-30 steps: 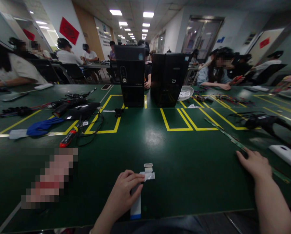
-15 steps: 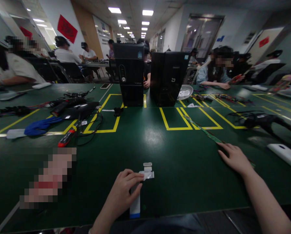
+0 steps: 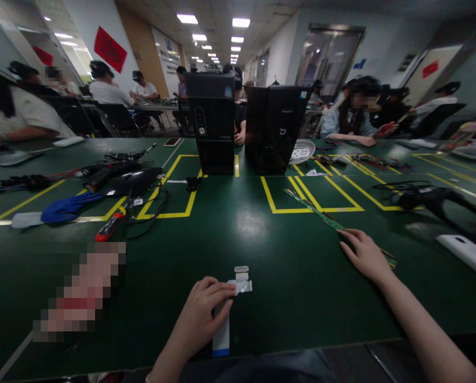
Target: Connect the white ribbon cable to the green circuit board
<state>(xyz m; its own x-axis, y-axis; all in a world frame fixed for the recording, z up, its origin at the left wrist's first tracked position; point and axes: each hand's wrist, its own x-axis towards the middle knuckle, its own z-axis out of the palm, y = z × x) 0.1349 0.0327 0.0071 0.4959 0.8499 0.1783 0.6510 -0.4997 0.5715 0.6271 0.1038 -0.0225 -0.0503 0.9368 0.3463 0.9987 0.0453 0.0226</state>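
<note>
My left hand [image 3: 206, 308] lies on a white flat ribbon cable [image 3: 221, 332] at the table's near edge. Its fingers are stretched out over the cable, with the thumb apart. A blue end of the cable points toward me, and a small connector [image 3: 241, 269] shows beyond my fingertips. To the right, my right hand [image 3: 366, 255] is closed over a long, narrow green circuit board strip [image 3: 321, 215]. The strip slants from the far left under the hand, and its near end shows past the wrist side. Part of it is hidden by my fingers.
Two black computer towers [image 3: 213, 122] [image 3: 276, 127] stand across the green table. At left lie a red-and-black screwdriver [image 3: 109, 226], a blue glove [image 3: 68, 207] and tangled cables. A white power strip [image 3: 467, 258] and a black cabled object [image 3: 429, 197] lie at right. Other people sit around.
My right hand has moved left, and the green circuit board strip has shifted left with it. My left hand and the ribbon cable have stayed in place.
</note>
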